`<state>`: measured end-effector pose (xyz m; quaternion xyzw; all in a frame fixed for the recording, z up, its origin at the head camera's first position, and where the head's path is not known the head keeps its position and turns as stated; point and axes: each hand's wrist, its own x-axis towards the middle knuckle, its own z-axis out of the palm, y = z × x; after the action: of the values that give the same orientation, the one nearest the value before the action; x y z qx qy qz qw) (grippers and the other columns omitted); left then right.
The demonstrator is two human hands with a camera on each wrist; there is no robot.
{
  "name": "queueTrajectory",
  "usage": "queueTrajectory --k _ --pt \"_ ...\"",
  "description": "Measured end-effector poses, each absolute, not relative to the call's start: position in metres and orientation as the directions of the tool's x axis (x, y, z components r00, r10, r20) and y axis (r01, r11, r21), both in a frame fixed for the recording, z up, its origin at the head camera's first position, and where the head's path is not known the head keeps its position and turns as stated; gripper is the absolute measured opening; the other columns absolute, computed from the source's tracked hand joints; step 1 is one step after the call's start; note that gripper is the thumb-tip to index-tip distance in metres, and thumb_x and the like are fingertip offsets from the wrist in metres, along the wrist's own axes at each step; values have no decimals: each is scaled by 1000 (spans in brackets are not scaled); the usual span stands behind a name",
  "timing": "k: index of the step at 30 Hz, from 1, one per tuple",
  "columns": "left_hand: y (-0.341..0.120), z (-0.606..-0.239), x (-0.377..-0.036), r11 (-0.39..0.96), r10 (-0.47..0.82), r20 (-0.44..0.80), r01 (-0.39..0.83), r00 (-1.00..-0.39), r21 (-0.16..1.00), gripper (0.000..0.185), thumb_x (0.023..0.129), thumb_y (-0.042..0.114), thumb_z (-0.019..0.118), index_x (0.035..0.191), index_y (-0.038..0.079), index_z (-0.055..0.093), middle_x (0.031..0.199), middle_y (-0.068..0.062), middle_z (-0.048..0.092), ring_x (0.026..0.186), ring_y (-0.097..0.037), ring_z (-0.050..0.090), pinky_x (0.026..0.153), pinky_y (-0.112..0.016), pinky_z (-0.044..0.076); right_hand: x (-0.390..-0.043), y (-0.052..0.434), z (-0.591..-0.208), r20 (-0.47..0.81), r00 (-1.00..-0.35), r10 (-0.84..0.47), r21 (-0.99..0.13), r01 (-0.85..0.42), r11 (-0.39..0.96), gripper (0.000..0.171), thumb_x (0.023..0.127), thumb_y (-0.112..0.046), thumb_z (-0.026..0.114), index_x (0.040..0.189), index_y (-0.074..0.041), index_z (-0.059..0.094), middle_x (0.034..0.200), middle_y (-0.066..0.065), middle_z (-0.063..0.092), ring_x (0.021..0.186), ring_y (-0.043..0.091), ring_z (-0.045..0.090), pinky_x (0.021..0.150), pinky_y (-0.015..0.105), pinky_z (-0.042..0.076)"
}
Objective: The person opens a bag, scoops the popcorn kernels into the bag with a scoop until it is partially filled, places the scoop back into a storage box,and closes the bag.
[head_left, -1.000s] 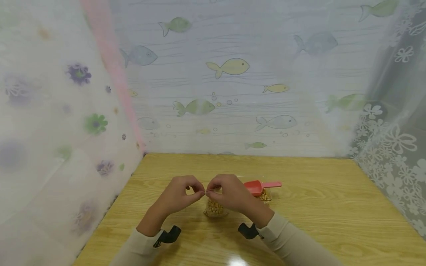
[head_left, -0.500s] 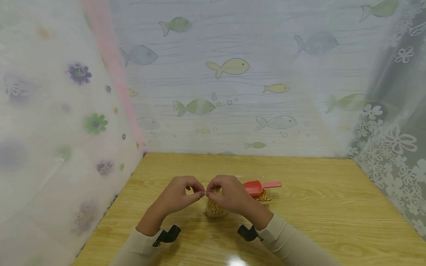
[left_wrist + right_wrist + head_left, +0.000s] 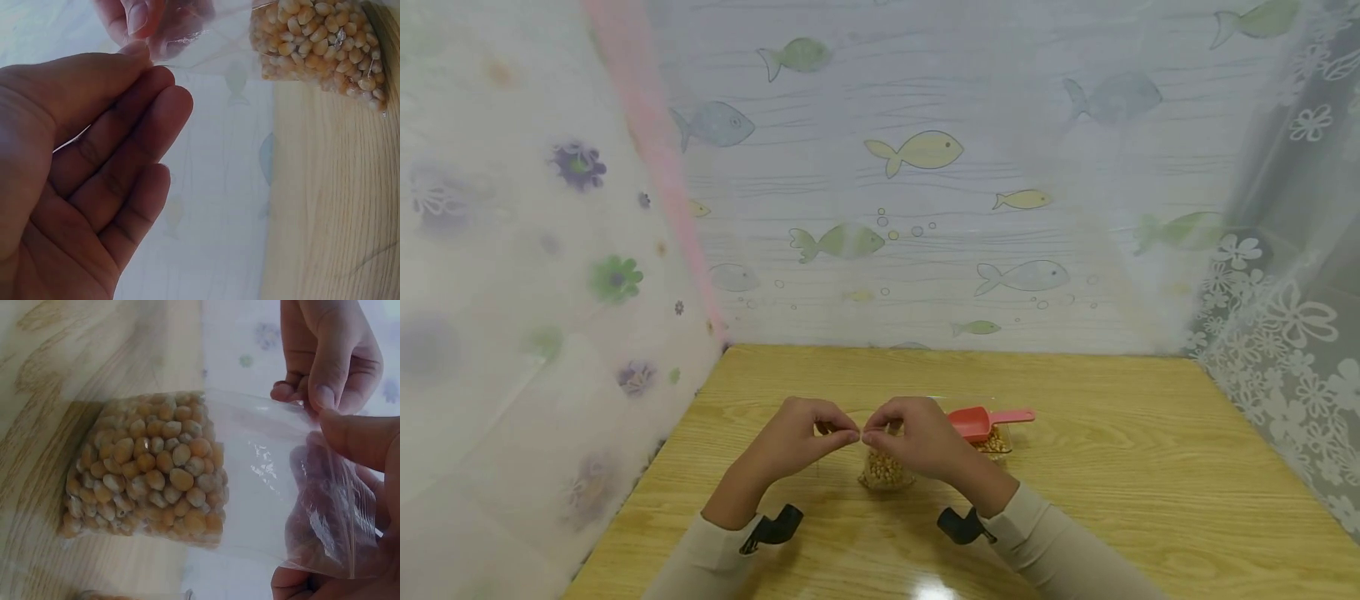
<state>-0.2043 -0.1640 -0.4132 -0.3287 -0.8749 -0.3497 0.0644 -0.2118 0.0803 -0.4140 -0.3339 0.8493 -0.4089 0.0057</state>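
A clear zip-top bag filled in its lower part with corn kernels stands on the table, its top edge pulled up between both hands. My left hand pinches one top corner of it between thumb and forefinger; in the left wrist view the other fingers lie loosely bent below. On the zip strip, my right hand grips the bag, thumb in front and fingers showing through the plastic behind. The two hands' fingertips nearly meet at the corner.
Behind the right hand, a clear container with more kernels stands on the wooden table. A red scoop rests on it, handle pointing right. Curtains printed with fish and flowers enclose the table.
My left hand and sleeve have shifted slightly to the left. The right hand, bag and scoop stay almost where they were.
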Motion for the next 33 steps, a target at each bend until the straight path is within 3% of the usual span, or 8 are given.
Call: queueTrajectory --k 8,16,24,33 --pt "-160 -413 -204 566 513 382 637 -769 523 6 97 29 75 97 32 80 90 20 73 80 2 66 71 -29 58 -210 79 -413 244 -810 -533 -727 -517 453 9 100 -27 72 97 -26 80 94 -15 70 85 10 65 70 28 56" --pt "-159 -415 -204 555 521 402 656 -753 511 6 97 24 76 96 29 79 90 18 73 79 3 65 72 -38 61 -209 77 -418 397 -736 -548 -576 -665 475 6 98 -26 75 95 -24 79 93 -15 69 83 2 61 73 24 55" --pt "-158 -417 -205 544 550 435 701 -713 461 5 97 22 76 95 24 79 90 17 72 80 3 64 71 -24 57 -210 79 -421 481 -659 -578 -445 -751 487 8 98 -28 75 95 -22 79 92 -13 69 83 1 60 73 22 54" --pt "-159 -419 -206 527 555 439 707 -706 472 5 98 23 75 96 26 78 90 17 72 80 2 64 73 -24 57 -210 78 -421 471 -667 -577 -448 -745 494 6 98 -27 75 95 -23 79 92 -14 69 83 0 59 73 22 54"
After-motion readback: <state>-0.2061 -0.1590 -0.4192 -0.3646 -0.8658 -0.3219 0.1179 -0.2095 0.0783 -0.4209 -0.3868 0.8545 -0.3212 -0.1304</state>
